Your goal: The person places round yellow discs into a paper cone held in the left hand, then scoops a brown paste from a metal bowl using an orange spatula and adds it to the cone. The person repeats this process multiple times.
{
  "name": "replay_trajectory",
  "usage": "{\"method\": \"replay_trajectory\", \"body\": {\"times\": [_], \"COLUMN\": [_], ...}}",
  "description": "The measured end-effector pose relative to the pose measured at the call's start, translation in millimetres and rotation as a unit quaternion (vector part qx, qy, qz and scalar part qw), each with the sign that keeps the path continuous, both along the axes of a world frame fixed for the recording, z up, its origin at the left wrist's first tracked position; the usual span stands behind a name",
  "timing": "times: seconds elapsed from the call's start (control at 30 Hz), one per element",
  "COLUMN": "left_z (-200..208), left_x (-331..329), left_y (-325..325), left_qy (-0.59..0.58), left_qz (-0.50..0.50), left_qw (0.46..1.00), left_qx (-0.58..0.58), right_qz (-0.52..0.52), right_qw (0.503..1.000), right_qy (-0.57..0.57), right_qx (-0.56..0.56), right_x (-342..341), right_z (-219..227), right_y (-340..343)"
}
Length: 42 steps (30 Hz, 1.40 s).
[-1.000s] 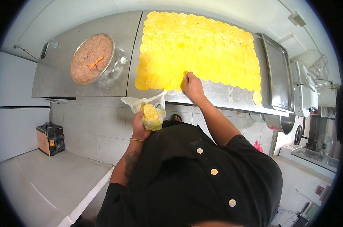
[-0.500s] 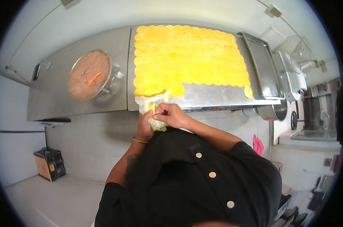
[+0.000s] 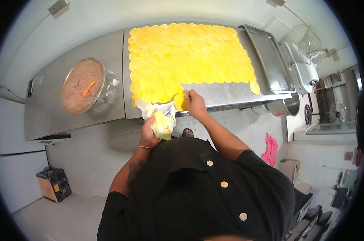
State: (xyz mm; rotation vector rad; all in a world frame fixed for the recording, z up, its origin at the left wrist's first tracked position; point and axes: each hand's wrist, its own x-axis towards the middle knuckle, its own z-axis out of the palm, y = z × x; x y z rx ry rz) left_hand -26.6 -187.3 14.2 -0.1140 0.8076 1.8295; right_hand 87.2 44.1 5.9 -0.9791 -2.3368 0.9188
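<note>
Rows of overlapping round yellow dumpling wrappers (image 3: 182, 56) form a scalloped sheet on the steel table (image 3: 222, 91). Off the table's front edge, my left hand (image 3: 149, 134) grips a crumpled clear plastic bag (image 3: 166, 110) with yellow wrappers bunched inside. My right hand (image 3: 196, 103), fingers closed, pinches the edge of a single yellow wrapper (image 3: 180, 102) at the sheet's near left corner. That wrapper hangs just right of the bag, close to the front row. One more wrapper (image 3: 255, 88) sits at the sheet's near right corner.
On the left table, a large bowl (image 3: 105, 82) of pinkish-brown filling (image 3: 79, 88) has an orange spatula (image 3: 88, 88) in it. A metal tray (image 3: 268, 56) lies right of the sheet, beside a white machine (image 3: 296, 66). A pink cloth (image 3: 270, 149) is low on the right.
My right hand has left the bag and moved up and right to the table edge with one wrapper. My left hand still holds the bag. The whole view has shifted slightly.
</note>
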Motion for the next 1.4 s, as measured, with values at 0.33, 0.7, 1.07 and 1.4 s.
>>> {"method": "replay_trajectory", "body": {"times": [0.33, 0.7, 1.07, 1.4], "left_z": [14, 1, 13, 5], "left_x": [43, 54, 52, 57], "left_y": [14, 62, 75, 91], "left_qy": [0.144, 0.377, 0.431, 0.327], "left_qz": [0.038, 0.097, 0.034, 0.032], "left_qw": [0.989, 0.918, 0.900, 0.944], "left_qx": [-0.001, -0.070, -0.046, -0.002], "right_qz": [0.042, 0.315, 0.255, 0.220], "right_qw": [0.982, 0.902, 0.933, 0.933], "right_qy": [0.104, 0.031, 0.047, 0.075], "right_qx": [0.151, -0.295, -0.251, -0.276], "right_x": [-7, 26, 41, 51], "right_z": [6, 77, 60, 60], "right_y": [68, 1, -6, 1]}}
